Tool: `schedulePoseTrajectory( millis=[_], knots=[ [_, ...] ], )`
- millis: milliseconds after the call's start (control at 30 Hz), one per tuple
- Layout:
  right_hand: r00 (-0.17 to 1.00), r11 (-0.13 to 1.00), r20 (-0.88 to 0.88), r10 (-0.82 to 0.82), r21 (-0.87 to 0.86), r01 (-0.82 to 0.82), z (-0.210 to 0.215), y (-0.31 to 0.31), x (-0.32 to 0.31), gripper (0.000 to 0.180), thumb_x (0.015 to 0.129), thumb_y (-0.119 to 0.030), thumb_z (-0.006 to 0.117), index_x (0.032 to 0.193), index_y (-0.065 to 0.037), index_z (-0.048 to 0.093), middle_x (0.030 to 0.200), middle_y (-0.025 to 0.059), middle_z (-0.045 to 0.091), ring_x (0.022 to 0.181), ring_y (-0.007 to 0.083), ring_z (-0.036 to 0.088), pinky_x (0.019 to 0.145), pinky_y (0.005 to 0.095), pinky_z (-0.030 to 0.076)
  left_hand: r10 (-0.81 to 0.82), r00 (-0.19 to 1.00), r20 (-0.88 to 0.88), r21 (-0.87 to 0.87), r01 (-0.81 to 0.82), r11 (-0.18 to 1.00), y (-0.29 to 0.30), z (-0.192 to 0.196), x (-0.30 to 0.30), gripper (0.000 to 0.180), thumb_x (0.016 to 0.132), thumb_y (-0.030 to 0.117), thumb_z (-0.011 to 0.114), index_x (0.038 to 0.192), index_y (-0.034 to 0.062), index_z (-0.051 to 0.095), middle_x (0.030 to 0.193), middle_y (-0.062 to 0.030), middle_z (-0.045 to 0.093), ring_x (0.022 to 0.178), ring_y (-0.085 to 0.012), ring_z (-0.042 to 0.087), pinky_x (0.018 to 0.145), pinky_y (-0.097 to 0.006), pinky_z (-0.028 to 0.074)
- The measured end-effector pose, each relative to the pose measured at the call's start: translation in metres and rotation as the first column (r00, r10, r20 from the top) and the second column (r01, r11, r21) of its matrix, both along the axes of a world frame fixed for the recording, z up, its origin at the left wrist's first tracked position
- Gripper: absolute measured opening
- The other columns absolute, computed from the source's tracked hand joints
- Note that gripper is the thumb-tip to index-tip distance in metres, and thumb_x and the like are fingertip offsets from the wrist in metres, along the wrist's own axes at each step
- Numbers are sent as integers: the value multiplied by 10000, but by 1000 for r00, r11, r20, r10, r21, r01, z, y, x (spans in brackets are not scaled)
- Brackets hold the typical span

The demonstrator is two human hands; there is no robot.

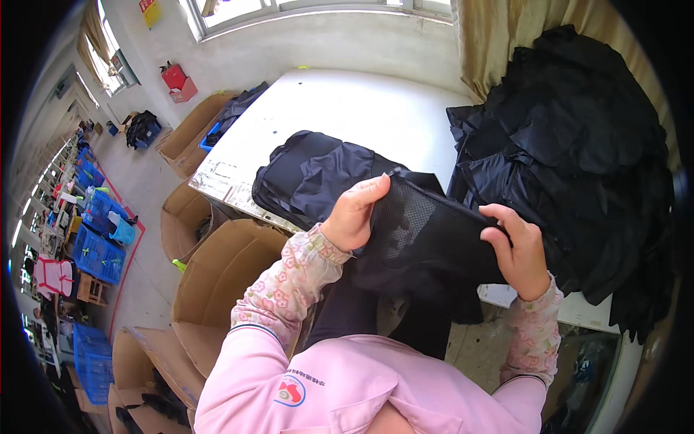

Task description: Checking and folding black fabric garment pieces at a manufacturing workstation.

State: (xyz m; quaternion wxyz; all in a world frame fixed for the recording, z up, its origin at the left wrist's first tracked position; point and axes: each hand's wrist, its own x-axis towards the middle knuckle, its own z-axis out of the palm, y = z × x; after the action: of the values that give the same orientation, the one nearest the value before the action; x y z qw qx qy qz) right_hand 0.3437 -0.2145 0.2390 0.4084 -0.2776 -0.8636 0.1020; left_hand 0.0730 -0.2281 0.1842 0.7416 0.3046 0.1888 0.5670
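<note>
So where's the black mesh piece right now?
In the head view, the black mesh piece is just right of centre, held between the left hand and the right hand, with the big black heap to its right.

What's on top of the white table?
A smaller black fabric stack near the front edge and a big black heap at right. Those, and the black mesh piece held by the left hand and right hand, hide parts of the tabletop; what's underneath can't be seen.
</note>
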Motion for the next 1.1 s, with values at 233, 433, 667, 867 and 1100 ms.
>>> schedulePoseTrajectory(
  millis=[233,433,667,867,1100],
  knots=[
    [952,996,292,92,-36,-85,16,-8,7,316,694,-269,817,832,-42,645,658,106,624,559,295,612,516,336,473,8,861,-509,398,227,889,-1,8,-13,541,927,103,624,1423,79,409,1022,-6,626,897,-55,580,793,-188,460],
    [909,993,406,91,28,-112,29,-11,16,258,711,-264,792,715,-51,645,620,76,576,528,259,582,488,321,442,62,272,-960,211,564,799,-4,30,-16,232,843,143,733,1029,16,678,774,-45,648,641,-36,590,551,-200,431],
    [964,994,256,72,-96,-49,53,-9,36,178,760,-147,755,782,0,655,687,106,563,578,235,574,540,296,447,219,391,-894,260,54,964,23,-27,-47,257,944,232,604,850,-2,656,709,-2,617,587,-57,547,522,-219,463],
    [983,936,-182,4,-346,-68,77,11,44,199,897,-87,645,1055,35,646,903,19,664,792,83,597,750,203,464,-451,722,-525,-21,519,854,-6,-164,-76,807,786,260,798,1436,110,344,1271,-61,524,1162,-192,516,1001,-350,415],
    [681,765,-655,328,-239,-598,106,-4,-7,334,1000,-186,491,1249,28,556,1115,82,660,972,121,645,850,219,509,-353,935,-27,-47,352,935,-36,-202,38,955,797,401,750,1523,161,178,1459,-120,379,1329,-272,405,1102,-424,330]
  ],
)
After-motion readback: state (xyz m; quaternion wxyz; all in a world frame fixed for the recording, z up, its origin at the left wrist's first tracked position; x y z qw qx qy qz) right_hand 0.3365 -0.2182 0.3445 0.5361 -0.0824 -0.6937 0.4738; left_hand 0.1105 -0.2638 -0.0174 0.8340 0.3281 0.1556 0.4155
